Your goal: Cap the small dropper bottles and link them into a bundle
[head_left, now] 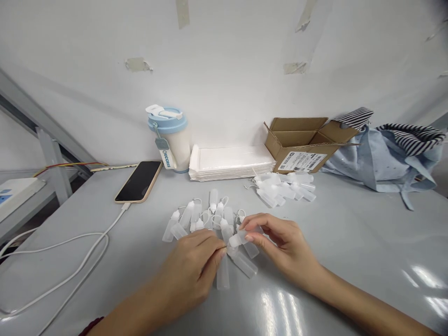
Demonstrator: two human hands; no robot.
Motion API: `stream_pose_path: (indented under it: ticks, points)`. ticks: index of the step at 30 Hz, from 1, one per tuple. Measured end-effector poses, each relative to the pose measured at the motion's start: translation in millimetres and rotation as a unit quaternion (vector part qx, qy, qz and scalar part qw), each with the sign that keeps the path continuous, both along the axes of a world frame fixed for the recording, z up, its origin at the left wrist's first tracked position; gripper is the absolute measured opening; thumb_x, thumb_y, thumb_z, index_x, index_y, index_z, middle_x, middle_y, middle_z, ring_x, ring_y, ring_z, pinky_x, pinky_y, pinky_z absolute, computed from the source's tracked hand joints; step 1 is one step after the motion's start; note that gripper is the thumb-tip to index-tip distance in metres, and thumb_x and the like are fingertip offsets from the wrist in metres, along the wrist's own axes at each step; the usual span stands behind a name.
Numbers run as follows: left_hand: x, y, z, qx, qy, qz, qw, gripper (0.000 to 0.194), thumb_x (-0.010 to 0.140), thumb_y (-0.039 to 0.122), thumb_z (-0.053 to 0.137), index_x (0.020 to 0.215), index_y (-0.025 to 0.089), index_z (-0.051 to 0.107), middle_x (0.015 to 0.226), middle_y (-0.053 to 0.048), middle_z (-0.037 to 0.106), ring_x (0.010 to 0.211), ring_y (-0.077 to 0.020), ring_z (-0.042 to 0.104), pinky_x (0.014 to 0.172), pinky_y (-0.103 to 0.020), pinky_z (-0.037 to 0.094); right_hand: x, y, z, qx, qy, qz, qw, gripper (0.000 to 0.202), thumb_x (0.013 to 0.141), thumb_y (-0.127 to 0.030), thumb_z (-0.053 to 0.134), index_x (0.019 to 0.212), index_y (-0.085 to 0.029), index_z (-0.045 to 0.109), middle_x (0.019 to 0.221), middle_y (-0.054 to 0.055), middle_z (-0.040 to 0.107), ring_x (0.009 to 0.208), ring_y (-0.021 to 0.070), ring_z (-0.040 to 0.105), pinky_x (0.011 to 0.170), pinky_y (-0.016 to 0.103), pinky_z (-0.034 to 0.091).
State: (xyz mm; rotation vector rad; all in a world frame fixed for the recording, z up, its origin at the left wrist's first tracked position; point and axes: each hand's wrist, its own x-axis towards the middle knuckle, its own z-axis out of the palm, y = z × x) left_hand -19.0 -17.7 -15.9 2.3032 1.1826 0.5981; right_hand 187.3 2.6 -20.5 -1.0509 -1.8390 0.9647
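My right hand [276, 235] pinches a small translucent plastic bottle [241, 237] between thumb and fingers, its white cap pointing left. Close beside that cap, my left hand [199, 261] has its thumb and forefinger pressed together; what they hold is too small to make out. Around and behind both hands lie several similar small bottles [187, 214], some with looped white caps. Two more bottles lie just below the fingertips, one slanting right [243, 262] and one pointing toward me [223, 275].
A second pile of small bottles [276, 190] lies before an open cardboard box [280, 151] and stacked white envelopes [231, 161]. A cup [178, 144], a phone [138, 182] with a white cable [105, 233], and a blue cloth bag [378, 158] are also on the table.
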Motion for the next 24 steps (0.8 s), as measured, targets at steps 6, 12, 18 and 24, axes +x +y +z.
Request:
stream_pose_path:
  ticks: [6,12,18,24]
  points:
    - [-0.9,1.6,3.1,0.014,-0.031,0.02,0.999,0.015,0.09,0.017,0.042,0.087,0.019,0.057,0.078,-0.001,0.061,0.07,-0.0141,0.056,0.065,-0.025,0.043,0.6,-0.2,4.9,-0.001,0.036,-0.022,0.999,0.007,0.084,-0.027,0.058,0.085,-0.022,0.063,0.088,0.004,0.07,0.076,0.017,0.064,0.064,0.029,0.05]
    - [-1.7,2.8,5.1,0.013,-0.055,0.045,0.997,0.01,0.089,0.018,0.048,0.093,0.02,0.057,0.079,0.0,0.061,0.074,-0.0136,0.057,0.068,-0.024,0.045,0.6,1.4,8.9,-0.018,0.078,-0.037,0.996,0.005,0.083,-0.023,0.059,0.084,-0.023,0.064,0.089,0.003,0.069,0.082,0.0167,0.064,0.07,0.028,0.052]
    - [-0.7,1.1,4.3,0.041,-0.076,0.043,0.995,0.014,0.09,0.013,0.045,0.086,0.019,0.057,0.073,0.001,0.059,0.067,-0.0119,0.054,0.063,-0.022,0.042,-0.7,0.2,7.1,-0.037,0.092,-0.03,0.995,0.005,0.084,-0.023,0.059,0.084,-0.022,0.063,0.087,0.002,0.068,0.08,0.0147,0.063,0.068,0.026,0.051]
    - [1.6,-0.1,3.2,0.032,-0.082,0.051,0.995,0.017,0.09,0.014,0.043,0.082,0.018,0.057,0.069,0.001,0.056,0.063,-0.0117,0.051,0.06,-0.023,0.04,-3.6,-2.8,6.3,-0.067,0.092,-0.037,0.993,0.005,0.083,-0.025,0.059,0.083,-0.021,0.063,0.087,0.003,0.069,0.078,0.0146,0.063,0.065,0.025,0.051]
